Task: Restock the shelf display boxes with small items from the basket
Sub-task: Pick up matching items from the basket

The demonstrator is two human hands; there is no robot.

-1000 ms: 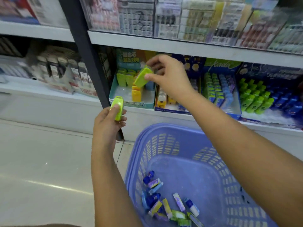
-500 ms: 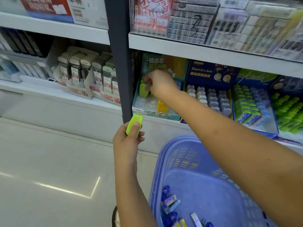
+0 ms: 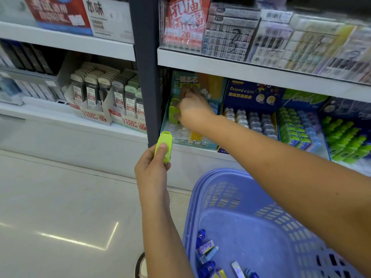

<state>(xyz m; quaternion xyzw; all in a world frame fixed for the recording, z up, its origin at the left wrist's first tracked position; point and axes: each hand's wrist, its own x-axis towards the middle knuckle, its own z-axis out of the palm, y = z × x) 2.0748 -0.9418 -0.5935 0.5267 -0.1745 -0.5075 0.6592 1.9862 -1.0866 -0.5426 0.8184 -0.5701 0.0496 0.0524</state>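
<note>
Right hand point(image 3: 193, 112) has pushed its green eraser point(image 3: 173, 115) deeper into display box point(image 3: 192, 144).

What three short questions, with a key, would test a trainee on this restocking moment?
1. True or false: the left hand holds a lime-green folding eraser outside the teal display box.
2. Where does the right hand hold the second eraser? A in the basket; B in the teal display box; C on the upper shelf.
3. Which brand name stands on the dark-blue box beside it?
Key: 1 true; 2 B; 3 Gaspard et Lisa.
</note>
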